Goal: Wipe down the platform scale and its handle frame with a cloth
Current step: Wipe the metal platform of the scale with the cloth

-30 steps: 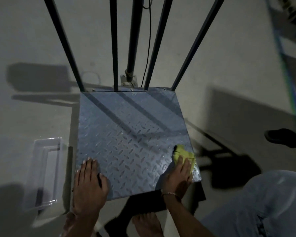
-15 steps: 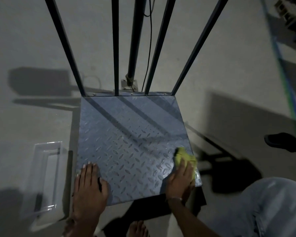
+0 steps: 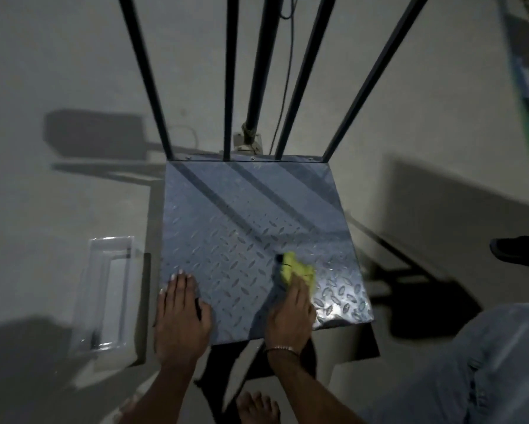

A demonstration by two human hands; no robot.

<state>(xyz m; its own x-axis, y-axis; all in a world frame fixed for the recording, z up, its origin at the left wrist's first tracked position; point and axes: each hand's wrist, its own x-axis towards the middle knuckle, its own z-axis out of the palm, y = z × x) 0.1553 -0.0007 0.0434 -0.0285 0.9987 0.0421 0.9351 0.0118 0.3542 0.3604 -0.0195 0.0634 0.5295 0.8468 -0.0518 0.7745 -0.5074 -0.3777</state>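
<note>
Head view: my platform scale (image 3: 245,215) sits on the floor (image 3: 73,71), its dark handle frame (image 3: 230,75) rising at the far edge. Since half a second ago, my right hand (image 3: 290,313) has slid the yellow cloth (image 3: 297,269) leftward from the near right corner toward the plate's middle. That hand lies flat, fingers pressing the cloth onto the tread plate. My left hand (image 3: 180,319) is unmoved, spread wide, palm down on the near left corner, holding nothing. A clear plastic tray (image 3: 104,289) lies just left of the scale.
</note>
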